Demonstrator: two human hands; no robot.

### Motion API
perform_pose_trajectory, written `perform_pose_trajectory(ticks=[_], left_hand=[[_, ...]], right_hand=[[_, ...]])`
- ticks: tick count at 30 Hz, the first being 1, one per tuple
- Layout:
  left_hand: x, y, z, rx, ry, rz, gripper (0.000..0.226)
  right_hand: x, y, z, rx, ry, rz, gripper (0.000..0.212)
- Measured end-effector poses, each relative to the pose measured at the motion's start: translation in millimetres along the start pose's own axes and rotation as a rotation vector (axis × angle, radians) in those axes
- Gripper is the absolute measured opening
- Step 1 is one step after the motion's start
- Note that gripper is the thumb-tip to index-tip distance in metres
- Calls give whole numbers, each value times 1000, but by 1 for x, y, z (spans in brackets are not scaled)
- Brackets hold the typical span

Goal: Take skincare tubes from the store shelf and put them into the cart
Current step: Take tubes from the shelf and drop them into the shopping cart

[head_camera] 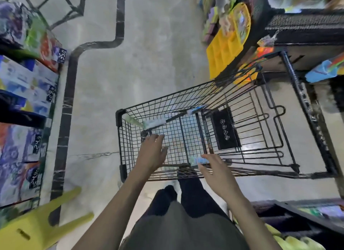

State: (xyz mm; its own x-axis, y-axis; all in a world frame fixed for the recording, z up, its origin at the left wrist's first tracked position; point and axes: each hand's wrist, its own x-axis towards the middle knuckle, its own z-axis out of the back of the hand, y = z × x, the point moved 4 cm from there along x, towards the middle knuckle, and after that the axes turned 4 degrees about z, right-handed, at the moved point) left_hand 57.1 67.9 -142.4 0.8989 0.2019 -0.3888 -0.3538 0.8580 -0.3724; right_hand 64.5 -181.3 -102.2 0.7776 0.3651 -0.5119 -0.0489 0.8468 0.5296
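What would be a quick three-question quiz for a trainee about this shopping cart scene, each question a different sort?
1. True or false: the left hand grips a tube.
2. Multiple choice: the tube at the right hand lies
A. over the cart, near its rear edge
B. on the floor
C. on the yellow stool
3. Fill in: another tube already lies inside the cart's ____.

Key:
1. False; its fingers are spread over the basket and hold nothing.
2. A.
3. Basket.
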Motion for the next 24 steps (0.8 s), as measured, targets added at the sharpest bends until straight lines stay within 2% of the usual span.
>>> perform_pose_trajectory(ticks=[5,11,15,18,20,23,24], left_hand=[[74,11,-22,37,74,96,52],[160,38,-71,49,166,163,48],[213,65,-112,49,196,209,54],[250,87,-145,56,200,240,61],[269,101,-164,81,182,252,60],[287,122,-191,103,133,249,52],[291,128,-199,118,128,244,49]], right_hand=[[87,-15,13,71,83,-44,42],[233,-51,4,441,85,-268,33],[320,-89,-26,765,31,-536,28],[375,-116,-54,914,4,-693,14],[407,-132,-73,947,8,-734,20],[446,-155,-98,986,-57,-778,15],[457,-162,-107,1013,-79,-781,23]])
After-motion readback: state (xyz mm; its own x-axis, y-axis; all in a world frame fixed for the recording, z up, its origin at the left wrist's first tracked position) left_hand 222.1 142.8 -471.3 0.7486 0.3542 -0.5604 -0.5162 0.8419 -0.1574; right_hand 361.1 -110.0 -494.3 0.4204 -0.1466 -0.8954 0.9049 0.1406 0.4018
